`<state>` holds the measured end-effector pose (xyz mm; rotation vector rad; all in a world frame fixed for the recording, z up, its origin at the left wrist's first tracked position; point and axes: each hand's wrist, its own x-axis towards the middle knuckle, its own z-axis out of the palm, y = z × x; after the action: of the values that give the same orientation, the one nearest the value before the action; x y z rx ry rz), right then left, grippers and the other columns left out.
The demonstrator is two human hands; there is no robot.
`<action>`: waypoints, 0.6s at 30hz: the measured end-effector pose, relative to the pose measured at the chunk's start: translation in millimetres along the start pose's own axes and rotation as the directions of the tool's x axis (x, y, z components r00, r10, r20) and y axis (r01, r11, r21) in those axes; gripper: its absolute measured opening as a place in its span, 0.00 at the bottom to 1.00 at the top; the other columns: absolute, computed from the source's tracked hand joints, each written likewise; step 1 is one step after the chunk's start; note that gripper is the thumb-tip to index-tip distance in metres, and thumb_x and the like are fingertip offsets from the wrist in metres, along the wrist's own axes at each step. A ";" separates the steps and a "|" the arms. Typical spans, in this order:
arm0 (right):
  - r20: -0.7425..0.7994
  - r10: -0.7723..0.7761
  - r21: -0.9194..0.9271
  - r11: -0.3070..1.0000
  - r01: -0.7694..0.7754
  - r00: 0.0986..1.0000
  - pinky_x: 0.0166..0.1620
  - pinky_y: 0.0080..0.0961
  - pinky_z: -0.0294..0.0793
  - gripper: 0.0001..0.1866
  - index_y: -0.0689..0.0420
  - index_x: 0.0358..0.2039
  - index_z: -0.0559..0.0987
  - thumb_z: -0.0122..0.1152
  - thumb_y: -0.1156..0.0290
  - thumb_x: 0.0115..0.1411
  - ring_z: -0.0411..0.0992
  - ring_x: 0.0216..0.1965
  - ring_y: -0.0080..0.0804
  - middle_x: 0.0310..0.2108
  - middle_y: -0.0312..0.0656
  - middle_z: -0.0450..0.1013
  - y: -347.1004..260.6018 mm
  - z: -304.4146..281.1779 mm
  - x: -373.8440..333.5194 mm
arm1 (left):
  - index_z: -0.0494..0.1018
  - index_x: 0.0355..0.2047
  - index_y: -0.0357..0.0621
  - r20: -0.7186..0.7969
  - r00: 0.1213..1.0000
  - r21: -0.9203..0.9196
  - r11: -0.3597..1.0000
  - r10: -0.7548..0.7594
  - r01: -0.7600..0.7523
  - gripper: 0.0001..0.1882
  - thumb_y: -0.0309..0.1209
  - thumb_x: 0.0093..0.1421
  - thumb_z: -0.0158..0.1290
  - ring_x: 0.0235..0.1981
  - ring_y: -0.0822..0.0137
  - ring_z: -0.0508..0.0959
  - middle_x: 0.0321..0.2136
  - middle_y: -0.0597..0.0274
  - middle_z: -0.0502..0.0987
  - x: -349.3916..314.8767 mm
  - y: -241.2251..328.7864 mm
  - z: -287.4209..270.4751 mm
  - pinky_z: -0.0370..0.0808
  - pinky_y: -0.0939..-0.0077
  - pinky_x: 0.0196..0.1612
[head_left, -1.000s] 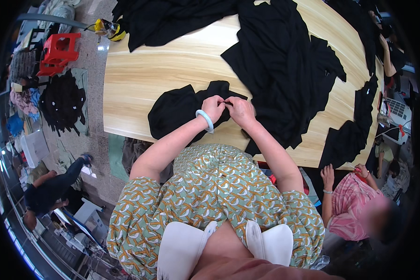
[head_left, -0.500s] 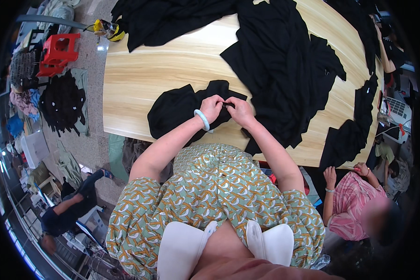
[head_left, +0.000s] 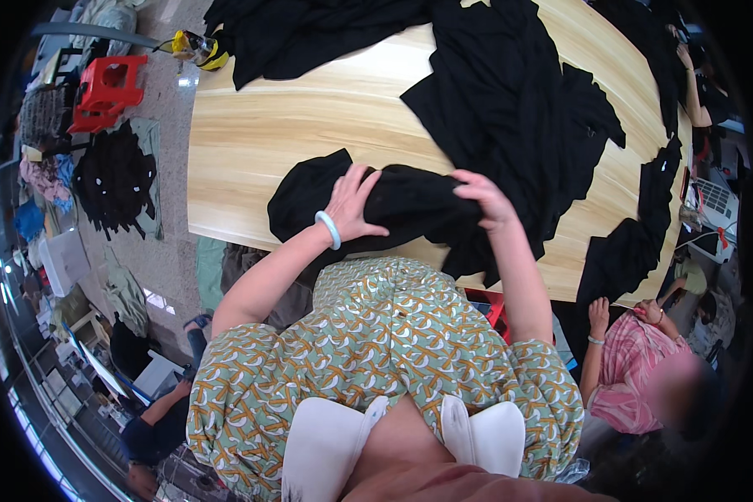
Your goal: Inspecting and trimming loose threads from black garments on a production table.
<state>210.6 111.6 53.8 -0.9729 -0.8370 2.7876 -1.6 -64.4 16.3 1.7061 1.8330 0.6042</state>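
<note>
A black garment [head_left: 414, 201] lies loosely bunched along the near edge of the table in front of me. My left hand [head_left: 356, 205], with a pale bangle on its wrist, rests on its left part, fingers spread and flat. At the garment's right part is my right hand [head_left: 487, 201], its fingers apart, slightly bent and pointing left over the cloth. Neither hand shows cloth gripped in it. Right of my right hand, a large heap of black garments [head_left: 502, 100] spreads across the table, partly meeting the piece before me.
The pale wooden table [head_left: 309, 117] carries more black garments [head_left: 318, 38] at the far side. A person in a pink top [head_left: 636, 360] handles black cloth at the right edge. Left on the floor are a red stool [head_left: 109, 88] and a dark garment pile [head_left: 115, 180].
My hands, close together with fingers pinched on the black cloth before, have moved apart and opened. The garment now lies stretched wider between them. A person at lower left has moved lower.
</note>
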 end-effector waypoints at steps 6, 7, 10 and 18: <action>-0.361 -0.652 -0.907 0.079 -0.414 0.667 0.37 0.28 0.69 0.18 0.58 0.39 0.70 0.59 0.70 0.46 0.70 0.34 0.38 0.34 0.45 0.70 -10.2 -61.8 0.3 | 0.45 0.58 0.47 -0.070 0.950 0.281 0.908 -0.304 0.312 0.57 0.51 0.30 0.63 0.59 0.44 0.42 0.58 0.41 0.41 -47.3 -41.9 12.5 0.47 0.44 0.55; -0.207 -0.656 -0.924 -0.113 -0.365 0.726 0.39 0.31 0.68 0.25 0.57 0.42 0.68 0.63 0.69 0.40 0.68 0.38 0.41 0.38 0.47 0.67 -11.8 -37.8 3.8 | 0.45 0.58 0.47 -0.092 0.934 0.297 0.886 -0.345 0.357 0.58 0.51 0.30 0.63 0.60 0.44 0.41 0.58 0.42 0.41 -54.2 -47.0 14.7 0.46 0.43 0.55; 0.158 -0.488 -0.934 -0.356 -0.030 0.858 0.45 0.38 0.64 0.47 0.56 0.49 0.60 0.73 0.66 0.25 0.59 0.48 0.46 0.48 0.51 0.56 15.6 13.0 28.8 | 0.43 0.58 0.48 -0.097 0.903 0.359 0.832 -0.418 0.423 0.58 0.48 0.31 0.64 0.58 0.43 0.46 0.58 0.43 0.41 -55.1 -47.4 17.8 0.53 0.46 0.53; 0.052 -0.061 -0.900 -0.435 0.021 0.997 0.42 0.37 0.68 0.52 0.52 0.59 0.45 0.66 0.62 0.36 0.66 0.46 0.44 0.46 0.56 0.63 114.9 8.3 105.9 | 0.66 0.44 0.42 0.214 0.893 0.072 0.918 -0.395 0.389 0.29 0.29 0.38 0.59 0.41 0.52 0.70 0.38 0.48 0.71 -42.6 -70.6 32.9 0.68 0.67 0.45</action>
<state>133.5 35.5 -59.1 -0.7280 -3.3733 0.9005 -30.6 -114.7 -50.9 1.3000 1.9477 0.2087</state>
